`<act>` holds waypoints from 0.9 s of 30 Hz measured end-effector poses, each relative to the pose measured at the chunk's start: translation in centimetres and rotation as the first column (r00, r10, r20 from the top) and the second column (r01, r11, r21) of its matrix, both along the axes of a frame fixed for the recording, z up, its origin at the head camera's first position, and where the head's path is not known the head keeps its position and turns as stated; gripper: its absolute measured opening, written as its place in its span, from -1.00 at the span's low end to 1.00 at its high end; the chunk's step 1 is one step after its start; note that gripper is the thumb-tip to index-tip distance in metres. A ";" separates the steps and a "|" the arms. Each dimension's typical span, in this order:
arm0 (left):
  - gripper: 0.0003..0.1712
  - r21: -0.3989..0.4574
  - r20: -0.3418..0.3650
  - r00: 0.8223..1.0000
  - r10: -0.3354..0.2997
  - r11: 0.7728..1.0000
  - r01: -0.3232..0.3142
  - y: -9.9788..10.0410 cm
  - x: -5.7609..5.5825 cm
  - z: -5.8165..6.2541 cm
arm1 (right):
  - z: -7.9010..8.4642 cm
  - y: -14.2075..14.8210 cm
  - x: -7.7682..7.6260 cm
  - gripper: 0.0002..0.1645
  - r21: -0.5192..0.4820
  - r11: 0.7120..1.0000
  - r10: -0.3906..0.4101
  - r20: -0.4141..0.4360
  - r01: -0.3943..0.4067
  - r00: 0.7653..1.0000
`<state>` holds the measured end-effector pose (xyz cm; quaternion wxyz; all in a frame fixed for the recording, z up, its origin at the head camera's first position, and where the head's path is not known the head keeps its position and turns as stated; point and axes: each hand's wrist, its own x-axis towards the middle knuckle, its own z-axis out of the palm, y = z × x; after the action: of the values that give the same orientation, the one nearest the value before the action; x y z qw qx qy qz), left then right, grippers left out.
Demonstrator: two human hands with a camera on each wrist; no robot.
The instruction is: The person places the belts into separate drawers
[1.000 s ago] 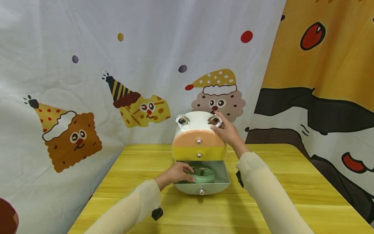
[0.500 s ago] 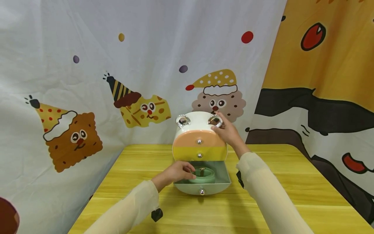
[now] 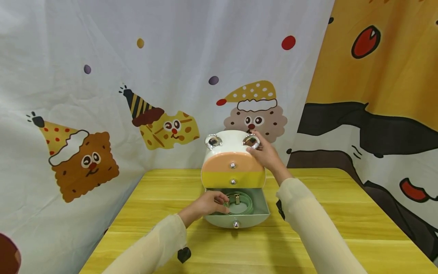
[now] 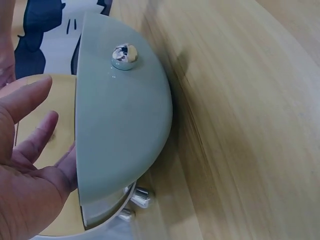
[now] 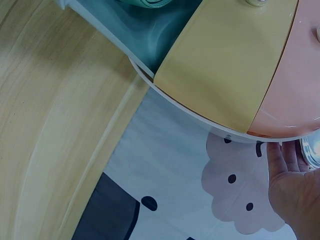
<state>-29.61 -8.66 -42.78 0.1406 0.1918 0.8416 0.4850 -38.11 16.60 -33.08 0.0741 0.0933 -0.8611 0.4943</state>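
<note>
A small frog-shaped drawer box (image 3: 224,146) with two silver eyes stands on the table. Its green bottom drawer (image 3: 251,220) is pulled out. Inside, near the back, lies a coiled green belt (image 3: 251,205) with a gold buckle (image 3: 237,198). My left hand (image 3: 206,203) is over the drawer's left side, fingertips beside the coil; in the left wrist view its thumb and fingers (image 4: 35,95) are spread, with nothing visible between them. My right hand (image 3: 268,155) holds the box's upper right corner around the right silver eye (image 3: 251,140); the right wrist view shows its fingers (image 5: 290,157) against that eye.
Above the open drawer, the yellow drawer (image 3: 219,179) and orange drawer (image 3: 219,161) are closed, each with a silver knob. The wood-grain table (image 3: 164,198) extends to both sides and in front. A printed cartoon curtain (image 3: 178,45) hangs behind.
The belt coil has tipped from standing on its edge's broad side to showing its rings and buckle from above. My left fingers have come slightly away from it. The right hand stays put.
</note>
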 end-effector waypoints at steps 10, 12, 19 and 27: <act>-0.67 0.072 0.031 0.999 -0.011 0.997 0.009 -0.3 0.4 1.1 | 0.1 0.1 0.0 -0.15 -0.004 1.000 0.011 -0.012 -0.011 1.000; -0.67 0.085 0.034 0.999 -0.012 0.996 0.009 -0.4 0.5 1.2 | 0.1 0.1 0.0 -0.15 -0.003 1.000 0.010 -0.010 -0.010 1.000; -0.64 0.149 0.035 0.999 -0.013 0.989 0.008 -0.8 1.7 1.6 | 0.0 0.1 0.0 -0.14 -0.004 1.000 0.010 -0.002 -0.010 1.000; -0.62 0.246 0.045 0.999 0.017 0.969 -0.028 -1.0 3.2 1.4 | 0.0 0.1 -0.1 -0.16 0.001 1.000 0.004 -0.002 -0.004 1.000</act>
<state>-26.37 -9.69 -41.43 0.1279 0.1880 0.7737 0.5914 -38.17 16.66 -33.06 0.0738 0.0957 -0.8610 0.4940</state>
